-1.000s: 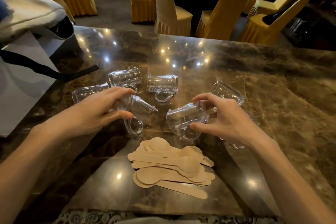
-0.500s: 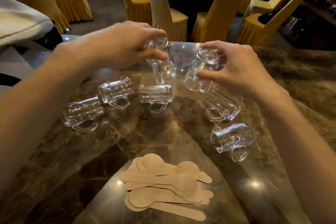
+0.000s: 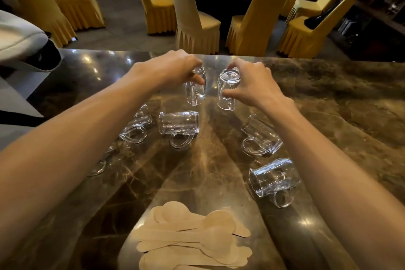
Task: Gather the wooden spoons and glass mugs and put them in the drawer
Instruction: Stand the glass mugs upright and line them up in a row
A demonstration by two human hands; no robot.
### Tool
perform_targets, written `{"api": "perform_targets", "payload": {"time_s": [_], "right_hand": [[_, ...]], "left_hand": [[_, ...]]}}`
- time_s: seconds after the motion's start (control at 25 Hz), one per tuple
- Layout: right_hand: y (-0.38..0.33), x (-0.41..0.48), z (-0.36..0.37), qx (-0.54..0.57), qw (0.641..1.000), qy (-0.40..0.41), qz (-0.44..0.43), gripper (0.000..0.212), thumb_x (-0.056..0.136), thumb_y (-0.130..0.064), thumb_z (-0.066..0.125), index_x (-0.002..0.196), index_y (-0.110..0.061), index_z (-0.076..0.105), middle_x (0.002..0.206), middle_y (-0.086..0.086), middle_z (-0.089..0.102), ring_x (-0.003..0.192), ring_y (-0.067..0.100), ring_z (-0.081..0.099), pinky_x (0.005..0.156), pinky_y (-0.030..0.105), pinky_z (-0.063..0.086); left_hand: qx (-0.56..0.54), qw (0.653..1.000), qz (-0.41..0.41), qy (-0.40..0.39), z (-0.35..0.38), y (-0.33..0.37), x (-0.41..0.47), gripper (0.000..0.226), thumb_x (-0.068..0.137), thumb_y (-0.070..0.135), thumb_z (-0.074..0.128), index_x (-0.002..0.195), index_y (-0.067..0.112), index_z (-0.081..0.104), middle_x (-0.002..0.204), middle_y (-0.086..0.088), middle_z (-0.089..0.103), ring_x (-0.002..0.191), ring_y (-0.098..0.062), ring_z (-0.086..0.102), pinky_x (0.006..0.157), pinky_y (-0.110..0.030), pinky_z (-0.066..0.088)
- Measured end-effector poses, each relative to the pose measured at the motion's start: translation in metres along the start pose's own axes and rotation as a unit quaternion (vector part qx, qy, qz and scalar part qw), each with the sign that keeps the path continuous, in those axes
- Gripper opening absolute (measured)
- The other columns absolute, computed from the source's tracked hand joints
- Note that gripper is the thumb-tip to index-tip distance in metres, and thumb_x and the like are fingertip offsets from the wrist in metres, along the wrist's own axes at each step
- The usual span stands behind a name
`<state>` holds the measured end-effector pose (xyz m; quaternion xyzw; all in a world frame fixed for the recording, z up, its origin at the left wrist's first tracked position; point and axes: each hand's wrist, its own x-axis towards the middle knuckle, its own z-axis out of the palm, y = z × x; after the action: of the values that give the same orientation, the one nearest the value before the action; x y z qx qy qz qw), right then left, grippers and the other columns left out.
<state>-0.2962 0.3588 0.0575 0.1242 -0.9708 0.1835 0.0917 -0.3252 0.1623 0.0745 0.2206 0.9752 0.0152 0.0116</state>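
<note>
noting: left hand (image 3: 171, 68) fingers pinch one clear glass mug (image 3: 195, 92), right hand (image 3: 252, 81) fingers another mug (image 3: 228, 90), over the brown marble desk (image 3: 328, 105), pale wooden spoons (image 3: 192, 239) piled nearer; i fear slick glass slipping onto the lying mugs (image 3: 178, 125) below.

**A glass mug in each hand**

The left hand (image 3: 173, 68) and right hand (image 3: 252, 85) each grip a mug from above: the left mug (image 3: 196, 91) and right mug (image 3: 226, 91) sit side by side at 12 o'clock on the marble table (image 3: 328, 116). The toppled mugs (image 3: 178, 125) lie around the centre. The wooden spoons (image 3: 192, 239) are piled at 6 o'clock.
</note>
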Motion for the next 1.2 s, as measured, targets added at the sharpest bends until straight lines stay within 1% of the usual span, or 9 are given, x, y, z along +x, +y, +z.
{"api": "perform_targets", "payload": {"time_s": [0.2,0.32,0.4,0.56,0.72,0.92,1.0,1.12,1.2], "right_hand": [[0.006,0.008,0.017,0.013,1.000,0.000,0.013,0.060,0.069,-0.036,0.080,0.121,-0.019,0.056,0.118,0.011,0.065,0.109,0.031,0.058,0.089,0.039,0.047],[0.008,0.011,0.024,0.023,1.000,0.007,0.020,0.059,0.067,-0.036,0.081,0.119,-0.018,0.057,0.117,0.011,0.065,0.108,0.030,0.059,0.088,0.041,0.048],[0.009,0.013,0.028,0.025,0.999,0.004,0.024,0.059,0.067,-0.036,0.081,0.118,-0.018,0.058,0.116,0.011,0.066,0.106,0.030,0.059,0.086,0.038,0.047],[0.011,0.014,0.034,0.026,0.999,0.000,0.025,0.060,0.066,-0.035,0.082,0.119,-0.018,0.058,0.116,0.011,0.066,0.105,0.028,0.060,0.076,0.027,0.042],[0.011,0.013,0.036,0.034,0.999,0.006,0.023,0.061,0.066,-0.032,0.083,0.119,-0.018,0.057,0.117,0.011,0.065,0.106,0.027,0.060,0.079,0.031,0.047],[0.012,0.011,0.039,0.038,0.999,0.008,0.025,0.060,0.067,-0.031,0.082,0.119,-0.020,0.055,0.115,0.012,0.065,0.100,0.027,0.062,0.072,0.026,0.041],[0.013,0.011,0.038,0.034,0.999,-0.003,0.026,0.062,0.068,-0.033,0.082,0.121,-0.020,0.053,0.117,0.011,0.065,0.102,0.027,0.061,0.074,0.027,0.041],[0.014,0.010,0.033,0.023,0.999,-0.029,0.031,0.078,0.066,-0.043,0.081,0.131,-0.019,0.045,0.125,0.010,0.061,0.113,0.028,0.057,0.089,0.035,0.045],[0.017,0.006,0.028,0.019,0.998,-0.039,0.039,0.087,0.064,-0.049,0.080,0.135,-0.018,0.040,0.129,0.010,0.059,0.118,0.029,0.054,0.094,0.038,0.043]], "left_hand": [[0.004,1.000,0.009,-0.013,0.015,-0.001,0.015,0.051,0.085,0.044,0.057,0.122,0.009,0.054,0.116,-0.015,0.062,0.105,-0.034,0.059,0.083,-0.046,0.050],[-0.003,1.000,0.017,-0.023,0.019,0.001,0.021,0.054,0.085,0.045,0.056,0.123,0.008,0.054,0.119,-0.016,0.061,0.109,-0.035,0.057,0.087,-0.047,0.048],[-0.009,0.999,0.018,-0.031,0.020,0.004,0.023,0.055,0.085,0.044,0.055,0.126,0.008,0.052,0.122,-0.017,0.059,0.112,-0.034,0.056,0.090,-0.048,0.047],[-0.008,0.999,0.015,-0.042,0.021,0.010,0.027,0.055,0.087,0.042,0.054,0.129,0.007,0.050,0.126,-0.017,0.058,0.114,-0.033,0.055,0.092,-0.046,0.046],[-0.008,0.999,0.016,-0.041,0.021,0.013,0.027,0.055,0.087,0.039,0.057,0.131,0.006,0.049,0.128,-0.017,0.056,0.116,-0.034,0.053,0.093,-0.045,0.045],[-0.014,1.000,0.017,-0.021,0.024,0.011,0.026,0.059,0.084,0.041,0.060,0.132,0.009,0.048,0.126,-0.016,0.057,0.115,-0.033,0.053,0.091,-0.042,0.043],[-0.020,1.000,0.015,-0.013,0.027,0.009,0.025,0.065,0.083,0.044,0.060,0.136,0.011,0.044,0.130,-0.015,0.055,0.117,-0.031,0.052,0.093,-0.042,0.043],[-0.047,0.999,0.008,-0.003,0.028,0.002,0.017,0.077,0.081,0.053,0.056,0.142,0.012,0.033,0.141,-0.013,0.045,0.125,-0.029,0.046,0.101,-0.042,0.039],[-0.067,0.998,0.002,0.001,0.025,-0.008,0.004,0.084,0.076,0.065,0.048,0.141,0.014,0.034,0.144,-0.009,0.042,0.128,-0.028,0.043,0.103,-0.043,0.038]]}}
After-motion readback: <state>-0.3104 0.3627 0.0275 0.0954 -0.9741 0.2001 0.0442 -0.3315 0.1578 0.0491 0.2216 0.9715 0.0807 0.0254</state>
